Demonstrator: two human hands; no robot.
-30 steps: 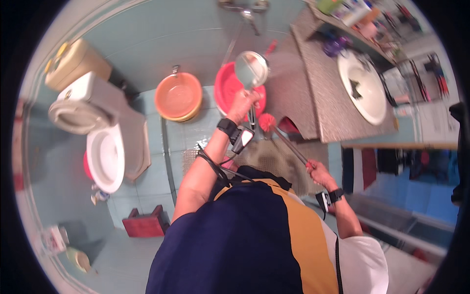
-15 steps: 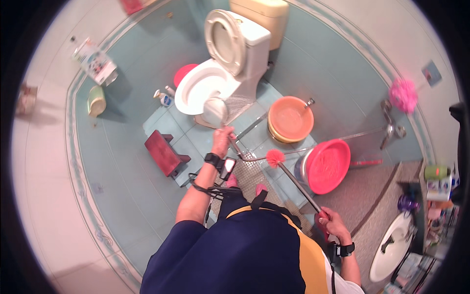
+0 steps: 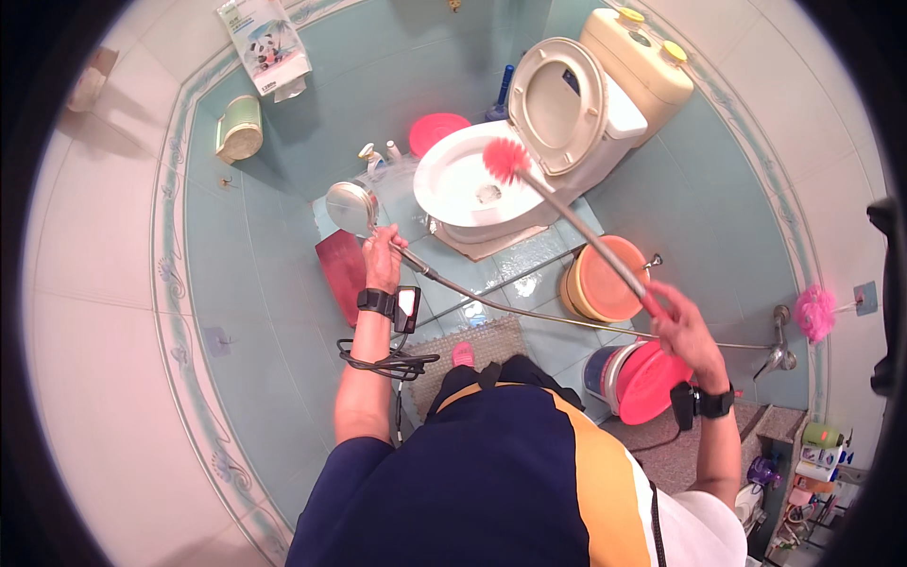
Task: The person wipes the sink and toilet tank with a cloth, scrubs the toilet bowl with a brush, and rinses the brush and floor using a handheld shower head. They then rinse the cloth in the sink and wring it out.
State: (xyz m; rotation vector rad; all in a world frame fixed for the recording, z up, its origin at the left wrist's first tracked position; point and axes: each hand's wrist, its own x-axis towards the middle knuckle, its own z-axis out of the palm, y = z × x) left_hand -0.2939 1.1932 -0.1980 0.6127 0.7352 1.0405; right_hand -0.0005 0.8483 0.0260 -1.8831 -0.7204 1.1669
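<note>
- The toilet brush [image 3: 595, 238] slants across the room, its round red bristle head in front of the back part of the toilet bowl [image 3: 431, 184]; from this single overhead view I can't be sure whether the bristles touch the porcelain.
- The right hand [image 3: 687, 326] is closed around the brush's red grip, with the grey shaft running out toward the toilet.
- The left hand [image 3: 383, 257] is wrapped around the handle of a round shower head [image 3: 352, 206], held to the left of the bowl and well apart from the brush.
- From that handle a hose [image 3: 529, 312] runs right, passing beneath the brush, to the wall tap [image 3: 779, 354].
- The toilet seat [image 3: 537, 142] stands raised against the tank (a cream jug [image 3: 633, 76] with yellow caps sits behind it).
- Behind the bowl lies a pink basin [image 3: 439, 128], with a spray bottle [image 3: 371, 158] nearby.
- A dark red stool [image 3: 338, 269] is just beside the left hand's side of the picture.
- Below the brush shaft sits an orange basin [image 3: 609, 281]; nearer the person, a tilted red-pink basin [image 3: 652, 386] rests by a white-and-blue bucket [image 3: 601, 370].
</note>
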